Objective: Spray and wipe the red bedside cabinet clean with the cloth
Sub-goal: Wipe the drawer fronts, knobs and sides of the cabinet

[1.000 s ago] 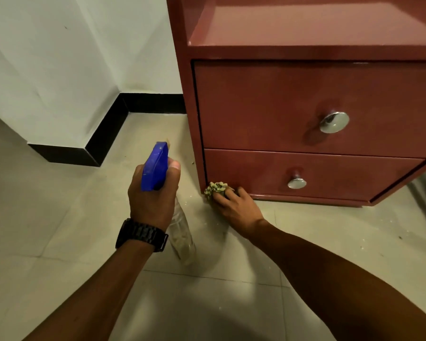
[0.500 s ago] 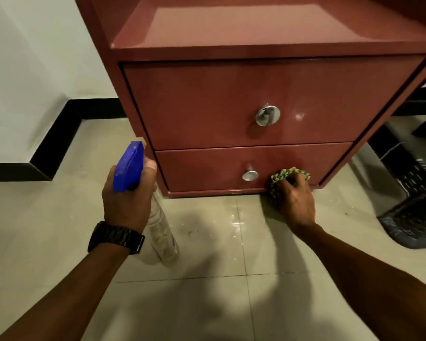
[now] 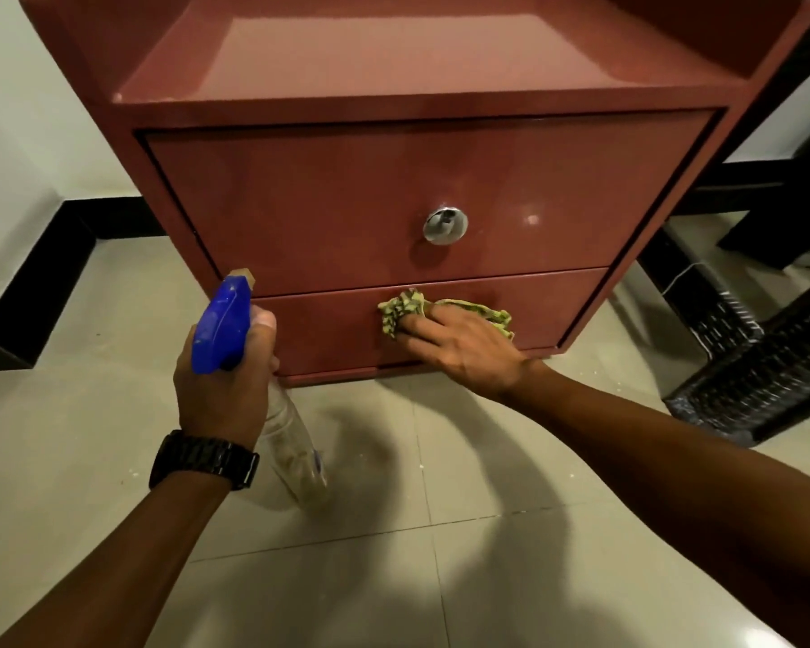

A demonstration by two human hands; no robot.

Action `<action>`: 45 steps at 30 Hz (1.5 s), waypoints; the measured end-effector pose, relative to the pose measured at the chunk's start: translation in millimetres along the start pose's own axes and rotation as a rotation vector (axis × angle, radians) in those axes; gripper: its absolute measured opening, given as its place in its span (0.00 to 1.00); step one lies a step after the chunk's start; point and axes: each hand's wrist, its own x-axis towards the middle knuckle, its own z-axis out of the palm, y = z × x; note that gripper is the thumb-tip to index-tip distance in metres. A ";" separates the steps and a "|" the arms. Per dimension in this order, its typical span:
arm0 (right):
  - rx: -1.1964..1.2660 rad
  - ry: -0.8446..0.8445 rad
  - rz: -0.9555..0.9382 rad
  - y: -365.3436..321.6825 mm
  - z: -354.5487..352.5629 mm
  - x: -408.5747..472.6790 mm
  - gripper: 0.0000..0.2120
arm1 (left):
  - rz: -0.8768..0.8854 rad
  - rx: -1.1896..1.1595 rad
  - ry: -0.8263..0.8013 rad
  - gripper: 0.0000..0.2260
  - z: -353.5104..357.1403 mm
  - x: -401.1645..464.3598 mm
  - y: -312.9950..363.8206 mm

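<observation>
The red bedside cabinet stands on the tiled floor, with an open shelf on top and two drawers below. My right hand presses a crumpled green patterned cloth flat against the lower drawer front, near its middle, and covers that drawer's knob. My left hand grips a clear spray bottle with a blue trigger head, held upright just left of the cabinet's lower left corner, nozzle towards the cabinet. The upper drawer's silver knob is in plain sight.
White walls with a black skirting meet on the left. A dark woven piece of furniture stands close on the right of the cabinet. Pale floor tiles stretch in front, with small white specks.
My right hand slid the cloth along the lower drawer from its left corner to its right end, then back to the middle. The view moved closer to the cabinet. The bottle stays held.
</observation>
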 end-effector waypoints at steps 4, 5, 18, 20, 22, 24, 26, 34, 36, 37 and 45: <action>-0.028 0.015 0.229 7.3 5.2 -24.7 0.14 | 0.016 -0.010 -0.029 0.09 3.3 1.3 4.7; -0.010 0.029 0.350 6.5 7.3 -37.6 0.16 | 0.019 -0.009 -0.038 0.09 3.5 1.3 4.7; 0.408 0.455 1.839 22.5 -1.8 -75.5 0.13 | -0.017 -0.034 -0.052 0.10 22.5 -10.3 10.7; 0.399 0.554 1.830 27.4 -16.0 -67.2 0.14 | -0.010 -0.042 -0.065 0.10 25.3 -10.6 15.8; 0.388 0.657 1.755 35.2 -36.2 -57.8 0.15 | -0.009 -0.052 -0.070 0.08 28.5 -10.3 22.2; 0.349 0.758 1.647 44.6 -61.9 -46.9 0.14 | -0.006 -0.071 -0.066 0.08 32.2 -10.4 27.8; 0.290 0.845 1.531 54.2 -88.2 -32.4 0.12 | -0.006 -0.111 -0.061 0.07 35.7 -12.1 32.8; 0.215 0.957 1.255 50.7 -127.9 26.5 0.12 | 0.000 -0.179 -0.080 0.06 49.3 -20.3 41.1; 0.249 0.827 1.035 28.0 -116.9 47.5 0.13 | 0.012 -0.171 -0.097 0.08 51.2 -21.4 40.4; 0.247 0.740 0.917 19.9 -111.9 57.5 0.14 | 0.013 -0.170 -0.102 0.08 51.5 -21.4 40.1; 0.050 0.933 1.349 74.6 -128.5 3.7 0.18 | -0.013 -0.170 -0.053 0.05 31.5 -10.9 38.3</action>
